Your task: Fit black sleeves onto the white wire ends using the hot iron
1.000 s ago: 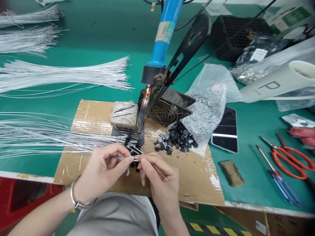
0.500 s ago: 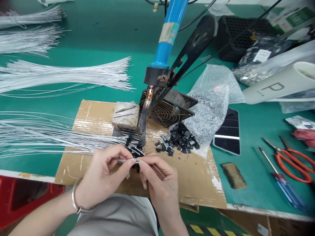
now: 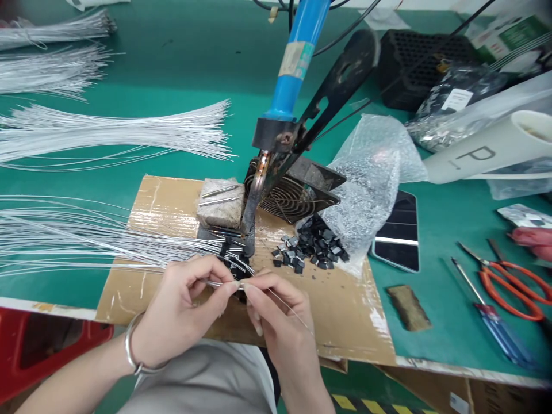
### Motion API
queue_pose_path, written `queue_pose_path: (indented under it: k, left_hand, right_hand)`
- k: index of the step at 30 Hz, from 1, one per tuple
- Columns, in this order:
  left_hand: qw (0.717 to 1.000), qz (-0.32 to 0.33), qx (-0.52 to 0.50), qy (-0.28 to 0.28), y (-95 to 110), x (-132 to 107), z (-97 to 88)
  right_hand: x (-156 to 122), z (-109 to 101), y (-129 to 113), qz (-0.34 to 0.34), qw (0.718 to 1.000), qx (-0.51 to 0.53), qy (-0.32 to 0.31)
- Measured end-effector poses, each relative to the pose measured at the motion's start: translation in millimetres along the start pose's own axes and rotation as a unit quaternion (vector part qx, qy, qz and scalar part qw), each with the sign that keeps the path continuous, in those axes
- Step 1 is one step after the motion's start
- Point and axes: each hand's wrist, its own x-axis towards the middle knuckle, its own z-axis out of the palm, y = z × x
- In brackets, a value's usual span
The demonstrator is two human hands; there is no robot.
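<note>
My left hand (image 3: 183, 307) pinches the end of a thin white wire (image 3: 218, 283) over the front of a cardboard sheet (image 3: 340, 310). My right hand (image 3: 280, 319) meets it fingertip to fingertip and pinches a thin bare wire (image 3: 288, 309) that runs back over its knuckles. A small dark part sits between the fingertips, mostly hidden. Just behind the hands lie wire ends with small black parts (image 3: 233, 253) under the tip of a blue-handled soldering iron (image 3: 282, 109) held in a black stand.
A pile of small black parts (image 3: 313, 247) spills from a bubble-wrap bag (image 3: 366, 184). Bundles of white wires (image 3: 107, 135) cover the green table at left. A phone (image 3: 397, 230), brown block (image 3: 407, 307), screwdriver (image 3: 495, 319) and orange scissors (image 3: 513, 282) lie right.
Both hands stay pinched together at the same spot; the fingertips have shifted only slightly. The view drifted a little.
</note>
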Motion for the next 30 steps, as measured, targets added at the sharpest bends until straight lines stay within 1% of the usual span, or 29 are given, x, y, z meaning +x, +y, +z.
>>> queue_pose_path:
  k: [5,8,14,18,25,30]
  left_hand:
    - [1.0,0.021,0.021,-0.003,2.4,1.0,-2.3]
    - [1.0,0.025,0.01,-0.011,4.8,3.2,-3.6]
    - [1.0,0.009,-0.013,-0.011,3.9,3.6,-2.5]
    - [1.0,0.005,-0.004,0.018,2.4,2.1,1.3]
    - [0.997,0.028,0.003,0.074,0.9,-1.4,9.7]
    - [0.995,0.017,-0.012,0.097,-2.0,-2.1,16.0]
  right_hand:
    - [3.6,-6.1,-2.5,0.043,0.999,0.01,-0.031]
    - [6.9,-10.5,-1.9,0.056,0.997,0.006,-0.049]
    - [5.3,-8.3,-2.7,0.06,0.997,0.009,-0.04]
    - [2.9,-3.8,-2.7,0.06,0.998,0.028,-0.024]
    - [3.1,3.3,2.1,0.054,0.996,0.068,0.009]
    - [2.8,10.8,2.6,0.052,0.994,0.092,0.032]
